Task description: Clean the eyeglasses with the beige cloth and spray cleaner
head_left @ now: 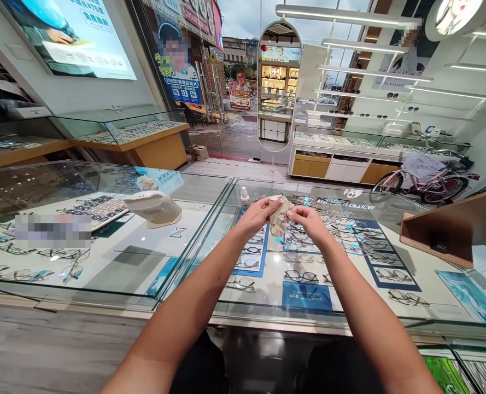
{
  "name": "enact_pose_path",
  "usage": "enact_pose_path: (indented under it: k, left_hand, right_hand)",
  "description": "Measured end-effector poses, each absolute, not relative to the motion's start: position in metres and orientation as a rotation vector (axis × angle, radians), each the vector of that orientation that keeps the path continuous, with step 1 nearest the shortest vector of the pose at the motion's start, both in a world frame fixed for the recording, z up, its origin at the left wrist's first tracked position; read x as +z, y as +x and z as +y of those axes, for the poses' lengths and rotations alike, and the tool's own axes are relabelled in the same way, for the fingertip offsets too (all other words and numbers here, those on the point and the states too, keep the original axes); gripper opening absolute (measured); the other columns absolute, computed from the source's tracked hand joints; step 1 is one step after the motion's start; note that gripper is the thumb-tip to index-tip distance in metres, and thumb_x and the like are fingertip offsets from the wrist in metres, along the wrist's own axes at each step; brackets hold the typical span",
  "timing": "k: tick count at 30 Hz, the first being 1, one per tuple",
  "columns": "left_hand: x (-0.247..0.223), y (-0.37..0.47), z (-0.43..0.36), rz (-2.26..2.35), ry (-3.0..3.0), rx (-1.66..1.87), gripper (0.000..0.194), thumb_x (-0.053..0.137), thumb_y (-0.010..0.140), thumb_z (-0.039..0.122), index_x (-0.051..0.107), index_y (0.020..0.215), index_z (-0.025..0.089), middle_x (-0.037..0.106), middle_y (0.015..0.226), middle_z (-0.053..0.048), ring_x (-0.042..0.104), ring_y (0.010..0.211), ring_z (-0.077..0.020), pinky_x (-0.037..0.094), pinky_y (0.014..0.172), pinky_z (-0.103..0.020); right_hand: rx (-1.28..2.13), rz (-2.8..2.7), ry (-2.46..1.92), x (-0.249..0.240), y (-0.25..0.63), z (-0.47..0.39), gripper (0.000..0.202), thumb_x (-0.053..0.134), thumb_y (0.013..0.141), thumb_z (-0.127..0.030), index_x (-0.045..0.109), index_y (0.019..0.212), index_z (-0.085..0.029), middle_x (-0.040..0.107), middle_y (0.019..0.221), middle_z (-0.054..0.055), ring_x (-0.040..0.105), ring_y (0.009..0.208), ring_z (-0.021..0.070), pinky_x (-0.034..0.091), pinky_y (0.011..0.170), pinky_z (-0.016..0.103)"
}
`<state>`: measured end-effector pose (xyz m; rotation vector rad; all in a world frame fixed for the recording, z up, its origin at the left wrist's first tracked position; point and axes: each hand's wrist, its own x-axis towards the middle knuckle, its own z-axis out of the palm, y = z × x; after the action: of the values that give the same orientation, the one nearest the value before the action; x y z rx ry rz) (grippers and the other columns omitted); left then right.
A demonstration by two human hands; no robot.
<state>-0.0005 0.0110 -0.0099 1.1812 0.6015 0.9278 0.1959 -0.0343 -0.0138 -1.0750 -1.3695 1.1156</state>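
Both my hands are raised over the glass display counter. My left hand [261,214] is closed on a beige cleaning cloth [279,223], which hangs crumpled between the two hands. My right hand [307,220] pinches at the cloth's right side, on what looks like thin-framed eyeglasses [287,212] mostly covered by the cloth. A small white bottle [244,200] stands upright just beyond my left hand. Under the glass, below my hands, rows of eyeglasses [301,276] lie on white and blue displays.
A white curved device [154,208] sits on the left counter, near a tray of frames [99,210]. At the right is a brown wooden stand [437,238]. Beyond the counter are an oval mirror [279,87] and a pink bicycle [425,178].
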Motion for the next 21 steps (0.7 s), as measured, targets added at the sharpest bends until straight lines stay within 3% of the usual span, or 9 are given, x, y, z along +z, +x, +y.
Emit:
enact_pose_path:
  k: [7, 13, 17, 21]
  left_hand:
    - [-0.008, -0.008, 0.013, 0.537, 1.284, 0.759, 0.05, 0.096, 0.071, 0.043, 0.076, 0.103, 0.011, 0.075, 0.091, -0.006, 0.066, 0.078, -0.0146, 0.047, 0.073, -0.026]
    - [-0.005, -0.006, 0.007, 0.584, 1.17, 0.725, 0.054, 0.102, 0.059, 0.036, 0.076, 0.099, 0.011, 0.076, 0.09, -0.005, 0.067, 0.078, -0.0154, 0.049, 0.075, -0.028]
    - [-0.008, -0.004, 0.008, 0.586, 1.136, 0.675, 0.056, 0.103, 0.053, 0.037, 0.075, 0.093, 0.009, 0.075, 0.087, -0.006, 0.067, 0.076, -0.0155, 0.05, 0.076, -0.029]
    - [-0.01, -0.002, 0.007, 0.565, 1.239, 0.715, 0.054, 0.1, 0.058, 0.046, 0.073, 0.089, 0.011, 0.07, 0.08, -0.003, 0.06, 0.069, -0.0123, 0.043, 0.067, -0.025]
  right_hand:
    - [1.181, -1.492, -1.094, 0.0, 0.208, -0.038, 0.043, 0.086, 0.069, -0.06, 0.071, 0.069, -0.02, 0.064, 0.072, 0.001, 0.046, 0.07, 0.0154, 0.035, 0.071, 0.033]
    - [1.261, -1.542, -1.062, 0.001, 0.209, -0.04, 0.043, 0.087, 0.069, -0.06, 0.072, 0.071, -0.019, 0.061, 0.069, 0.0, 0.045, 0.069, 0.0145, 0.034, 0.071, 0.033]
    - [1.294, -1.568, -1.045, -0.002, 0.207, -0.04, 0.044, 0.088, 0.069, -0.06, 0.072, 0.072, -0.018, 0.063, 0.071, 0.0, 0.047, 0.07, 0.0144, 0.033, 0.072, 0.032]
    - [1.315, -1.567, -1.036, -0.001, 0.207, -0.041, 0.046, 0.087, 0.071, -0.061, 0.07, 0.072, -0.018, 0.06, 0.068, -0.002, 0.045, 0.069, 0.0138, 0.032, 0.071, 0.032]
